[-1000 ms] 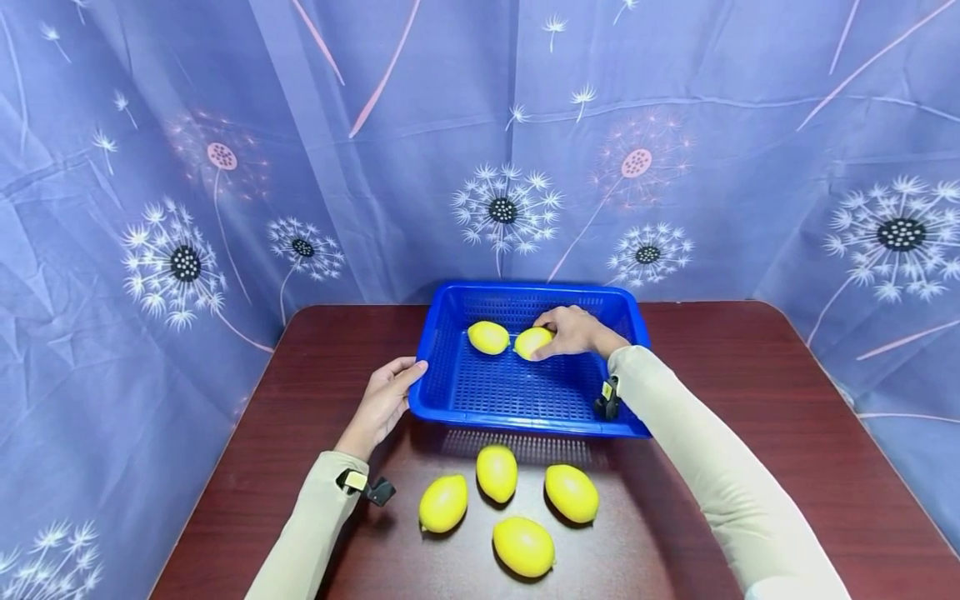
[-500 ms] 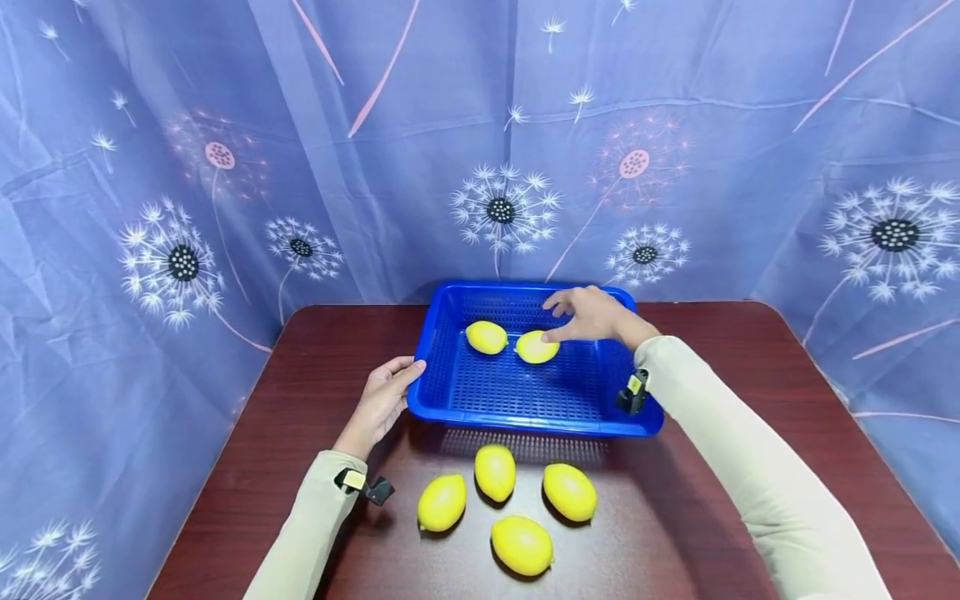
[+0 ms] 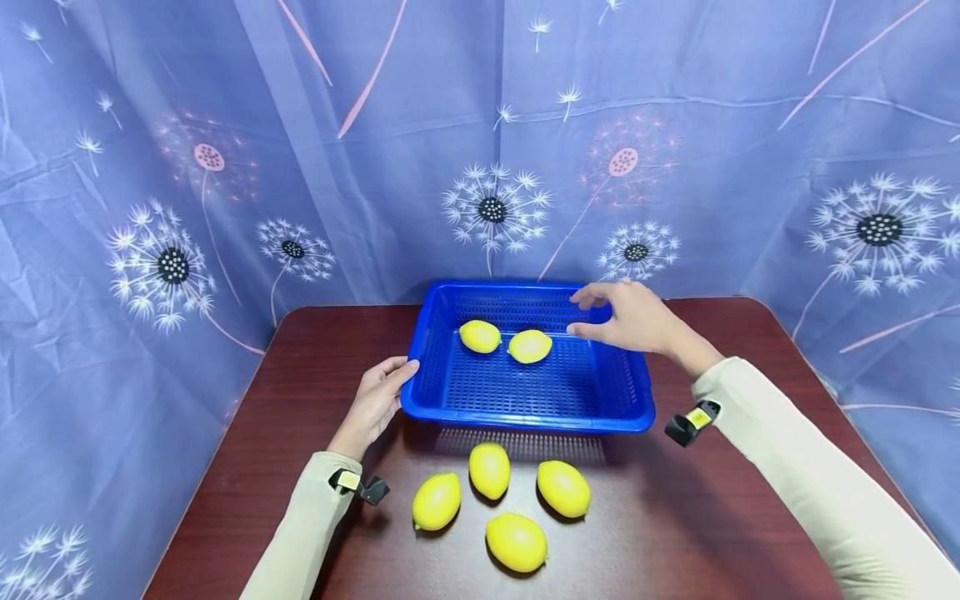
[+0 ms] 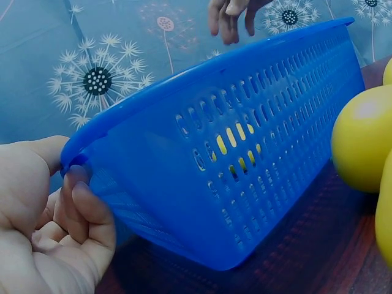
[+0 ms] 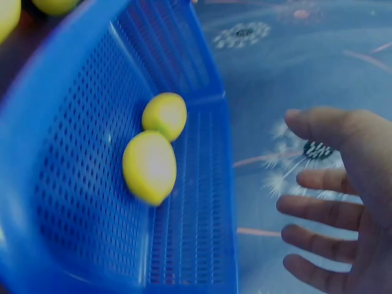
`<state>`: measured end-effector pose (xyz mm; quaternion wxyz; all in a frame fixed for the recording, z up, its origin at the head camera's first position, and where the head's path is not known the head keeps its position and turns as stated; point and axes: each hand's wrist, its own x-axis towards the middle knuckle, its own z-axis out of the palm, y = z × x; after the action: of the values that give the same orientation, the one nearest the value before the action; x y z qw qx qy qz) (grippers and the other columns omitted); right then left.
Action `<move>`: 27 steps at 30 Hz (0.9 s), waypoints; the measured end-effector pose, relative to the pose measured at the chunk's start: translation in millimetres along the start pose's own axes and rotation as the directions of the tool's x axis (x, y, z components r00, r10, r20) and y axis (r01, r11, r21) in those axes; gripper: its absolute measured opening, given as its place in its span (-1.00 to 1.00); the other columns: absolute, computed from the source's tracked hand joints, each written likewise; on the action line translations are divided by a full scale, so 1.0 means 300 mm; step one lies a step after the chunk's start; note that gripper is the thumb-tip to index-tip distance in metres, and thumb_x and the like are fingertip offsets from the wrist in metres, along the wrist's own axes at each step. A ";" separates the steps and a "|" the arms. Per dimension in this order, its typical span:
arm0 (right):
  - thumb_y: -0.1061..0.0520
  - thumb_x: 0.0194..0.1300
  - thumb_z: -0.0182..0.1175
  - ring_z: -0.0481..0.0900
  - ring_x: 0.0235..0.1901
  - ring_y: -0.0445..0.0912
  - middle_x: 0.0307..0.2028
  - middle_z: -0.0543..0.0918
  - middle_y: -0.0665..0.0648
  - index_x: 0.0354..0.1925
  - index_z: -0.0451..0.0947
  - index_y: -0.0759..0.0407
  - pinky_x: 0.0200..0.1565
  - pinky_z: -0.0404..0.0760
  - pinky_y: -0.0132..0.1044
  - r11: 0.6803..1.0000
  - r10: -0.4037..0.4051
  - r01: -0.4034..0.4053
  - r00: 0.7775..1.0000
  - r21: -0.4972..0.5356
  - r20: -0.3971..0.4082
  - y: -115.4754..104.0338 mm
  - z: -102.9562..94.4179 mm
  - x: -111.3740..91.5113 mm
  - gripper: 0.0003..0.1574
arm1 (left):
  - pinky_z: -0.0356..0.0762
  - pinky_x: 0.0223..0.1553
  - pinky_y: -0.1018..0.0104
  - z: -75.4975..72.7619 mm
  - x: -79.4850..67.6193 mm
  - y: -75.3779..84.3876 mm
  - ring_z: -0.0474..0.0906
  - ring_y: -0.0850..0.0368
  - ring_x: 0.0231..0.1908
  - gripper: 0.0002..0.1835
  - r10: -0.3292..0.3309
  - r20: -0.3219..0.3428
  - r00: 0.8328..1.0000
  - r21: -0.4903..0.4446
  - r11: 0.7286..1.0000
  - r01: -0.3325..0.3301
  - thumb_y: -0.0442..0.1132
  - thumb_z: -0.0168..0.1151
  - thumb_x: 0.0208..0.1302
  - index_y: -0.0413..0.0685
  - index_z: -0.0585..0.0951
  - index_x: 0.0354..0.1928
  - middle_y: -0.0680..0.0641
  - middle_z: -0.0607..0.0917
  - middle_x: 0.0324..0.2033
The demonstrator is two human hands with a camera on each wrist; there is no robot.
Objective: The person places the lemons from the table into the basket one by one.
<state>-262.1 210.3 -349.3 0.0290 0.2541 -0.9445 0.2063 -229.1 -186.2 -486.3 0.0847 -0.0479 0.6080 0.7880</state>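
Right hand [image 3: 626,317] up at the right end of the blue basket [image 3: 525,421], fingers spread and thumb apart, nothing in it, clear of all lemons. Nearest loose fruit to it is the rightmost loose lemon [image 3: 564,489]: toward the person and a bit left of the hand, basket's front wall between. That lemon's long axis runs diagonally, near end to the right; right hand nearer to it than left.

Other loose ones on the bench [image 3: 255,475], all in front of the basket: left loose lemon [image 3: 437,502], slanted, near end to the left, closer to left hand; middle loose lemon [image 3: 490,471], axis roughly toward the person; front loose lemon [image 3: 517,542], mostly crosswise.

Left hand [image 3: 375,396] grips the basket rim at its left end, thumb on top, fingers curled under.

Basket holds two: left basket lemon [image 3: 480,337] and right basket lemon [image 3: 530,347], toward the back, both roughly crosswise, nearly end to end; touching or not, can't tell. Patterned curtain [image 3: 397,192] behind.
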 end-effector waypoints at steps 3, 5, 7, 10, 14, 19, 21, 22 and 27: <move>-0.21 0.30 0.38 0.69 -0.01 0.11 -0.03 0.75 0.21 0.14 0.63 0.17 -0.01 0.64 0.09 1.000 -0.001 0.002 0.999 0.011 -0.035 -0.022 -0.006 -0.050 -0.38 | 0.63 -0.32 0.41 -0.003 -0.001 0.002 0.62 0.26 -0.39 -0.78 -0.001 0.002 1.000 -0.005 1.000 0.001 -0.25 0.23 0.49 -0.22 0.51 0.02 0.09 0.70 -0.38; -0.22 0.30 0.38 0.68 -0.04 0.09 -0.01 0.75 0.19 0.14 0.63 0.15 -0.05 0.63 0.06 1.000 0.007 -0.006 0.999 0.014 -0.050 -0.037 -0.007 -0.084 -0.38 | 0.64 -0.32 0.41 -0.005 -0.001 0.002 0.63 0.26 -0.38 -0.79 0.000 0.007 1.000 -0.007 1.000 0.000 -0.24 0.23 0.49 -0.20 0.52 0.02 0.09 0.70 -0.38; -0.23 0.31 0.37 0.67 -0.04 0.07 -0.01 0.75 0.17 0.16 0.62 0.13 -0.06 0.64 0.05 1.000 0.006 -0.006 0.998 0.008 -0.066 -0.053 -0.006 -0.118 -0.37 | 0.64 -0.32 0.41 -0.006 -0.002 0.003 0.63 0.26 -0.38 -0.80 0.000 0.011 1.000 -0.009 1.000 0.000 -0.24 0.23 0.49 -0.19 0.52 0.01 0.09 0.70 -0.37; -0.24 0.30 0.37 0.66 -0.07 0.04 -0.01 0.75 0.13 0.20 0.59 0.09 -0.11 0.64 0.01 1.000 -0.005 0.005 0.995 0.003 -0.101 -0.079 0.002 -0.171 -0.35 | 0.65 -0.30 0.40 -0.007 -0.001 0.000 0.64 0.25 -0.36 -0.77 0.002 0.021 1.000 -0.011 1.000 -0.002 -0.23 0.24 0.49 -0.22 0.52 0.02 0.08 0.71 -0.36; -0.22 0.26 0.41 0.68 -0.06 0.00 0.00 0.75 0.10 0.22 0.58 0.08 -0.15 0.65 -0.04 1.000 -0.023 0.025 0.987 0.008 -0.157 -0.112 0.028 -0.242 -0.32 | 0.67 -0.28 0.39 -0.007 -0.001 -0.003 0.66 0.24 -0.36 -0.73 0.005 0.020 1.000 -0.013 1.000 -0.005 -0.23 0.23 0.49 -0.26 0.50 0.05 0.07 0.72 -0.35; -0.15 0.20 0.49 0.69 -0.07 -0.07 0.04 0.73 0.06 0.21 0.59 0.06 -0.17 0.70 -0.08 0.999 -0.014 0.024 0.975 0.045 -0.222 -0.150 0.082 -0.344 -0.32 | 0.66 -0.30 0.40 -0.003 0.000 -0.006 0.65 0.25 -0.37 -0.85 0.005 0.014 1.000 -0.017 1.000 -0.004 -0.27 0.22 0.49 -0.19 0.54 -0.03 0.07 0.72 -0.36; -0.11 0.17 0.52 0.69 -0.09 -0.10 0.04 0.73 0.02 0.20 0.59 0.06 -0.20 0.72 -0.12 0.997 -0.013 0.030 0.969 0.066 -0.247 -0.162 0.106 -0.386 -0.31 | 0.66 -0.30 0.40 -0.001 0.002 -0.007 0.65 0.25 -0.37 -0.89 0.006 0.018 1.000 -0.020 1.000 -0.005 -0.28 0.21 0.49 -0.15 0.55 -0.06 0.07 0.71 -0.36; -0.09 0.15 0.54 0.69 -0.11 -0.11 0.03 0.73 0.01 0.20 0.59 0.06 -0.22 0.73 -0.15 0.996 -0.015 0.036 0.966 0.076 -0.257 -0.168 0.117 -0.407 -0.31 | 0.67 -0.30 0.40 -0.001 0.003 -0.008 0.65 0.26 -0.37 -0.90 0.007 0.020 1.000 -0.020 1.000 -0.007 -0.28 0.20 0.50 -0.14 0.55 -0.06 0.08 0.72 -0.36; -0.08 0.07 0.58 0.69 -0.11 -0.15 0.01 0.74 -0.08 0.15 0.63 0.02 -0.18 0.71 -0.20 0.997 -0.036 0.055 0.958 0.059 -0.285 -0.187 0.181 -0.494 -0.31 | 0.66 -0.30 0.40 0.002 0.001 -0.005 0.65 0.26 -0.37 -0.90 0.008 0.004 1.000 -0.023 1.000 -0.008 -0.29 0.20 0.50 -0.15 0.55 -0.06 0.07 0.72 -0.37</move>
<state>-102.9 213.6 -401.5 0.1602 0.2446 -0.9171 0.2711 -229.1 -185.4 -487.6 0.0820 -0.0448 0.5987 0.7955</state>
